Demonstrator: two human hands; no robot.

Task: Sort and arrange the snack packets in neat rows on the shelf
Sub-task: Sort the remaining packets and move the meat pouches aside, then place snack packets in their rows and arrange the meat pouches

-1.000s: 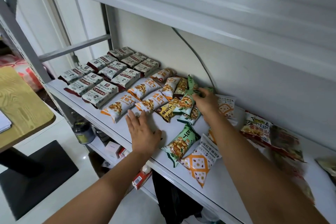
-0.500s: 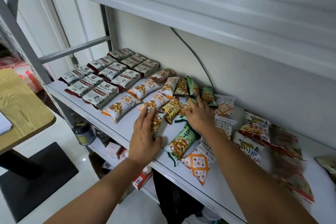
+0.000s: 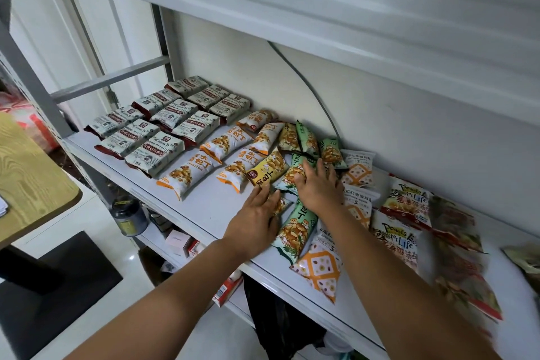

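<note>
Snack packets lie on a white shelf [image 3: 204,207]. Grey-and-maroon packets [image 3: 163,123] form neat rows at the left. White-and-orange packets [image 3: 222,143] lie in rows beside them. A yellow packet [image 3: 267,169] and green packets [image 3: 305,139] crowd the middle. My left hand [image 3: 257,213] lies flat over a small packet [image 3: 282,204] just below the yellow one. My right hand [image 3: 318,187] presses with spread fingers on a green packet [image 3: 292,174]. Another green packet [image 3: 296,228] lies below it, near the shelf's front edge.
White packets with orange diamonds [image 3: 320,267] and larger bags [image 3: 406,202] lie loose at the right. An upper shelf [image 3: 321,3] hangs close overhead, with a grey cable [image 3: 304,79] on the back wall. A wooden table [image 3: 26,181] stands left; boxes [image 3: 178,242] and a dark jar [image 3: 128,216] sit below.
Both hands have slid right and toward each other. My left hand left the bare shelf front and now covers a small packet; my right hand pulled back from the far green packets.
</note>
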